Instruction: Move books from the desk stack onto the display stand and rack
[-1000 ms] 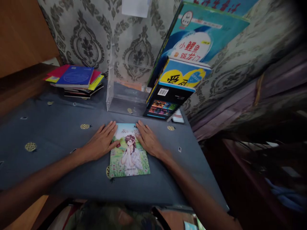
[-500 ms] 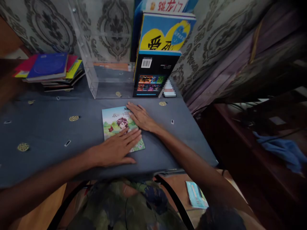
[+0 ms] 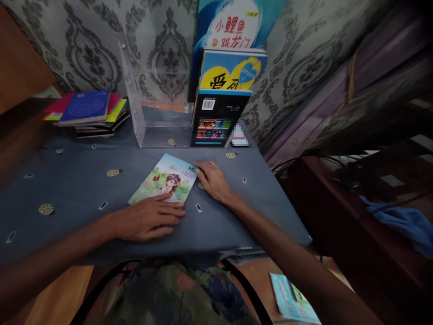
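Using the clear rack (image 3: 154, 135) as reference. Illustrated book (image 3: 165, 180) is lying face up in front of it, skewed. Left hand (image 3: 149, 219) is lying palm down across the book's lower part, fingers extended, not grasping. Right hand (image 3: 213, 180) is resting at the book's upper right corner, fingers bent (can't tell whether the tips are pinching the edge).

Surface: blue-grey tablecloth (image 3: 84, 180) is running under the rack and well out to its left, showing yellow pineapple-like prints and small labels. Book stack (image 3: 86, 108) is sitting left of the rack, loosely piled, blue cover on top. Black book (image 3: 216, 117), blue-and-yellow book (image 3: 230, 70) and teal book (image 3: 233, 27) are standing at the rack's right end, one behind another. Pixelated item (image 3: 239, 135) is sitting just right of the rack.

Room: patterned backdrop (image 3: 94, 58) is filling the space behind the rack. Purple drape (image 3: 314, 99) is hanging to its right. Dark red furniture (image 3: 341, 225) is standing well right of the rack, blue cloth (image 3: 402, 221) lying over it. Teal booklet (image 3: 292, 298) is lying lower than the rack, past the tablecloth's near edge
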A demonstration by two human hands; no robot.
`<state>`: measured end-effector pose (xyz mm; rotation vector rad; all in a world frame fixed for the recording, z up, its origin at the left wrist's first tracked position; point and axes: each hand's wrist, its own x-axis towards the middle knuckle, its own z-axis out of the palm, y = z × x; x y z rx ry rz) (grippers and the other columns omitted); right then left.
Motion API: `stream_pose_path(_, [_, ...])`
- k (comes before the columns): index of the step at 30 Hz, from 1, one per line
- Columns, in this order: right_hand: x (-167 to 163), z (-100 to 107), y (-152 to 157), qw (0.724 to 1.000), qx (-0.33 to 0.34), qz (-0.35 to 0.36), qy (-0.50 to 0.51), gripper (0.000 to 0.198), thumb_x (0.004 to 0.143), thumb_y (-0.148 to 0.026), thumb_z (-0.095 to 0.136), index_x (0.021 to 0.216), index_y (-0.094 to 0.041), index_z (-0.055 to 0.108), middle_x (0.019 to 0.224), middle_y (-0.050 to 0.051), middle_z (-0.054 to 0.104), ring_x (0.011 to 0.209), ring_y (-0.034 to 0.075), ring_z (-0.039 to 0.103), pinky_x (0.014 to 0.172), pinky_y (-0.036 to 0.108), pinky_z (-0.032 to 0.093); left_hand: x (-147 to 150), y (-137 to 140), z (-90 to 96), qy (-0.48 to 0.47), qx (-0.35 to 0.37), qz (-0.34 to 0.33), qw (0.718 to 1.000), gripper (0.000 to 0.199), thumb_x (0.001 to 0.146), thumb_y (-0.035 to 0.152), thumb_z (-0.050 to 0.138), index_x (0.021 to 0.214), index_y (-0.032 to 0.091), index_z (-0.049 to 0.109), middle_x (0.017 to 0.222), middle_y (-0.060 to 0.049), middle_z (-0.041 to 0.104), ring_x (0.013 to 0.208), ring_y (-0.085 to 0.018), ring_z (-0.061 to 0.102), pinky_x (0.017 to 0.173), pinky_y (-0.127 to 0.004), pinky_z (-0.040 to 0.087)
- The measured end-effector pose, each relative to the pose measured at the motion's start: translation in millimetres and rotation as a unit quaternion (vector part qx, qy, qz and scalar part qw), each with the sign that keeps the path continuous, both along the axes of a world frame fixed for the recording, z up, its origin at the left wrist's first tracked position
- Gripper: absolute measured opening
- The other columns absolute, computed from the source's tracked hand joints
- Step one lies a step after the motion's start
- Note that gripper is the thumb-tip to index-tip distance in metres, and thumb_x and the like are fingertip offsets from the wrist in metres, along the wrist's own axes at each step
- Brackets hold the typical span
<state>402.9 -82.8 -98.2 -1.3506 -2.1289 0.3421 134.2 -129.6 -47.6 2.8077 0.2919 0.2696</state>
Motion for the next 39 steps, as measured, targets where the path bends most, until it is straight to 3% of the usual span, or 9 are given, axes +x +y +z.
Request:
stream_pose_path(3, [7.2, 4.0, -21.4, 0.997, -0.024, -0.011, 0.070, 0.041, 0.102, -0.035, 0.038, 0.121, -0.016, 0.068, 0.107, 0.011, 0.076, 0.100, 0.026, 0.068, 0.093, 0.044, 0.052, -19.8, 8.0, 8.3, -0.021, -0.026, 0.103, 0.994, 0.029, 0.103, 0.026, 0.044, 0.094, 0.018, 0.071, 0.095, -0.006, 0.076, 0.095, -0.016, 0.071, 0.099, -0.035, 0.051])
stream_pose_path(5, [8.4, 6.1, -30.7, 0.994, -0.040, -0.002, 0.102, 0.038, 0.101, -0.036, 0.040, 0.120, -0.019, 0.069, 0.099, 0.008, 0.077, 0.095, 0.024, 0.070, 0.088, 0.040, 0.054, -18.0, 11.6, 6.1, -0.008, 0.030, 0.182, 0.983, 0.031, 0.102, 0.030, 0.044, 0.088, 0.016, 0.067, 0.086, -0.006, 0.072, 0.083, -0.018, 0.068, 0.081, -0.031, 0.054])
stream_pose_path(11, [6.9, 8.5, -33.2, 0.984, -0.076, -0.013, 0.162, 0.039, 0.101, -0.039, 0.043, 0.119, -0.018, 0.069, 0.085, 0.005, 0.076, 0.075, 0.018, 0.071, 0.077, 0.033, 0.056, 33.7, 12.5, -16.5, 0.077, 0.225, 0.238, 0.942, 0.036, 0.099, 0.035, 0.055, 0.124, 0.011, 0.059, 0.123, -0.017, 0.065, 0.115, -0.031, 0.059, 0.092, -0.044, 0.050])
stream_pose_path(18, [9.4, 7.2, -32.1, 0.981, -0.065, -0.011, 0.184, 0.036, 0.101, -0.037, 0.044, 0.118, -0.019, 0.070, 0.082, 0.003, 0.076, 0.075, 0.017, 0.072, 0.078, 0.031, 0.056, 49.3, 19.8, -21.5, 0.081, 0.280, 0.202, 0.935, 0.026, 0.101, 0.022, 0.049, 0.115, 0.007, 0.065, 0.111, -0.018, 0.070, 0.111, -0.031, 0.063, 0.087, -0.042, 0.055])
stream_pose_path(23, [9.8, 7.8, -32.4, 0.981, -0.030, -0.039, 0.189, 0.033, 0.102, -0.034, 0.045, 0.119, -0.020, 0.070, 0.082, 0.003, 0.076, 0.078, 0.018, 0.071, 0.080, 0.032, 0.055, 46.4, 26.0, -7.7, 0.065, 0.259, 0.212, 0.940, 0.024, 0.101, 0.018, 0.045, 0.101, 0.013, 0.068, 0.097, -0.013, 0.074, 0.089, -0.026, 0.068, 0.062, -0.034, 0.055])
stream_pose_path(26, [10.8, 10.1, -33.7, 0.981, -0.008, -0.056, 0.188, 0.032, 0.102, -0.033, 0.045, 0.118, -0.020, 0.069, 0.079, 0.003, 0.074, 0.075, 0.018, 0.069, 0.078, 0.032, 0.054, 46.7, 29.5, 1.4, 0.064, 0.231, 0.219, 0.946, 0.027, 0.101, 0.020, 0.043, 0.096, 0.013, 0.069, 0.095, -0.012, 0.074, 0.086, -0.026, 0.069, 0.059, -0.033, 0.054])
stream_pose_path(33, [10.0, 14.3, -41.6, 0.983, -0.003, 0.020, 0.181, 0.029, 0.100, -0.034, 0.047, 0.109, -0.018, 0.070, 0.071, 0.000, 0.067, 0.059, 0.013, 0.060, 0.061, 0.025, 0.047, 44.8, 32.8, 5.2, 0.041, 0.169, 0.232, 0.957, 0.033, 0.102, 0.024, 0.040, 0.093, 0.015, 0.071, 0.092, -0.010, 0.075, 0.086, -0.025, 0.071, 0.068, -0.036, 0.057])
stream_pose_path(36, [8.5, 12.6, -43.4, 0.989, 0.005, 0.077, 0.129, 0.028, 0.099, -0.033, 0.050, 0.112, -0.017, 0.069, 0.069, 0.000, 0.066, 0.062, 0.014, 0.060, 0.063, 0.025, 0.047, 39.7, 36.7, 3.8, 0.029, 0.125, 0.232, 0.964, 0.030, 0.102, 0.030, 0.044, 0.103, 0.017, 0.071, 0.098, -0.008, 0.075, 0.092, -0.023, 0.070, 0.076, -0.035, 0.057])
stream_pose_path(39, [7.7, 12.2, -43.4, 0.990, 0.018, 0.103, 0.098, 0.026, 0.099, -0.033, 0.049, 0.099, -0.018, 0.070, 0.071, 0.002, 0.068, 0.065, 0.015, 0.062, 0.067, 0.028, 0.049, 26.2, 47.7, 2.2, 0.030, 0.093, 0.208, 0.973, 0.030, 0.104, 0.032, 0.043, 0.109, 0.020, 0.069, 0.105, -0.006, 0.074, 0.098, -0.021, 0.069, 0.090, -0.036, 0.055])
